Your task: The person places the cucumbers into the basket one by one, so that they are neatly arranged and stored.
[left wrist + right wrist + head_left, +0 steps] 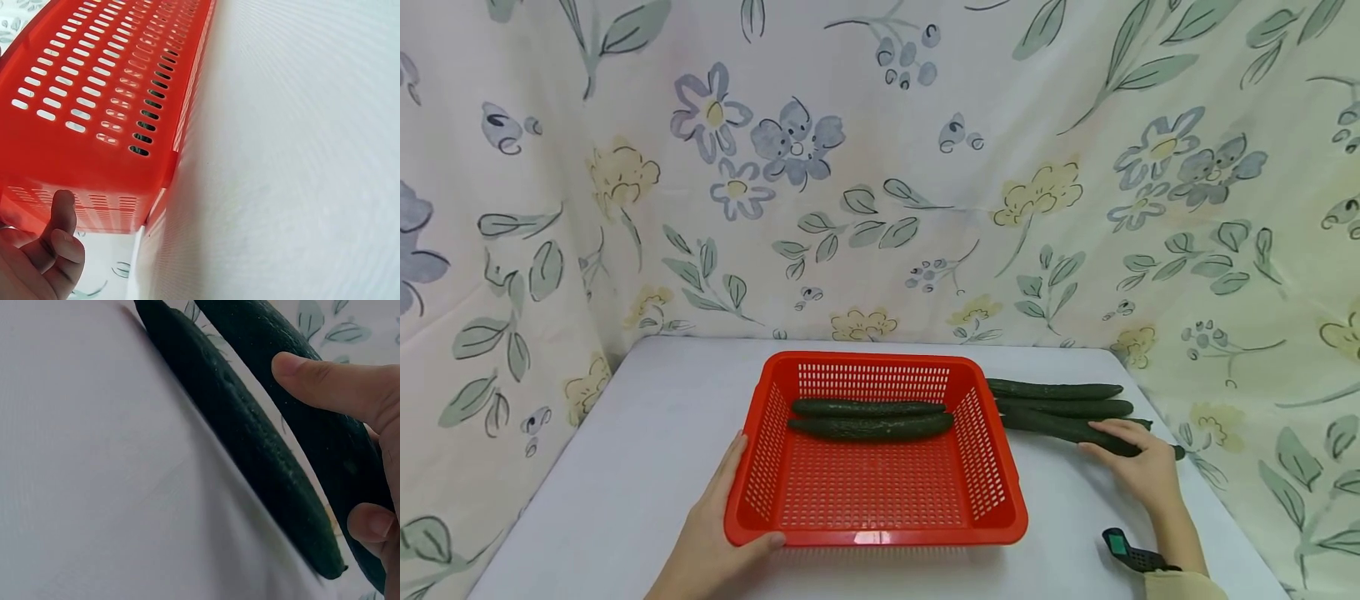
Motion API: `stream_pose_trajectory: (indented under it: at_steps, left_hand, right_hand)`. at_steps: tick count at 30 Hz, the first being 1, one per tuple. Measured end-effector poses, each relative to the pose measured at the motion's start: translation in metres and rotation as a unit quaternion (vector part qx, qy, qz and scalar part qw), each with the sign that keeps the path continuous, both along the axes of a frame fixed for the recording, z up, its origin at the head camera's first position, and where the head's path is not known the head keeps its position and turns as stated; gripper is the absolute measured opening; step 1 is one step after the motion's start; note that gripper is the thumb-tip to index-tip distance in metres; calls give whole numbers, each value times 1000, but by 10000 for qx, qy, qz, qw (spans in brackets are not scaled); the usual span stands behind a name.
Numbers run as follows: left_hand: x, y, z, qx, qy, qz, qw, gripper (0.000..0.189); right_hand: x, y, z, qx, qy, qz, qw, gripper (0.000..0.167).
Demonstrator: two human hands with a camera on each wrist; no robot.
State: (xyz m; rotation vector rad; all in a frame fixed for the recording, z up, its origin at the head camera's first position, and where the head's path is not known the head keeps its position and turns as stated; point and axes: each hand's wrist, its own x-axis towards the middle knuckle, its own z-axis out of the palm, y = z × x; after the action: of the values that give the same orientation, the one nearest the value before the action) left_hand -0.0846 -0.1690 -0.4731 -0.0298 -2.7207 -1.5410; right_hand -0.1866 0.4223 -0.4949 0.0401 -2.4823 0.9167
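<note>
A red plastic basket [872,537] with slotted walls stands mid-table. Two dark green cucumbers [871,428] lie side by side at its far end. My left hand [718,521] rests against the basket's near left corner, fingers along the left wall, thumb at the front rim. In the left wrist view, a fingertip touches the slotted red wall [87,159]. Right of the basket, my right hand [1138,467] grips a cucumber [1052,426] between thumb and fingers. The right wrist view shows this cucumber [325,450] in the hand, beside another cucumber [231,412].
More cucumbers [1052,391] lie on the white tabletop [647,433], close against the basket's right side. A flowered cloth [880,275] hangs behind and beside the table. A dark band with a small screen [1131,552] is on the right wrist.
</note>
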Motion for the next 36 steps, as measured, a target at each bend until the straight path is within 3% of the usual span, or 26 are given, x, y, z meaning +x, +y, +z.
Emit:
stream_pose_trajectory:
  at_steps: [12, 20, 36]
  left_hand:
    - [2, -1, -2, 78, 42, 15, 10000, 126]
    - [1, -2, -1, -37, 338, -48, 9994, 125]
    - [0, -1, -2, 82, -61, 34, 9999, 125]
  right_hand:
    - [0, -3, 15, -317, 370, -22, 9988, 38]
    - [0, -7, 25, -331, 351, -60, 9988, 39]
    - [6, -26, 47, -521, 77, -299, 9982, 43]
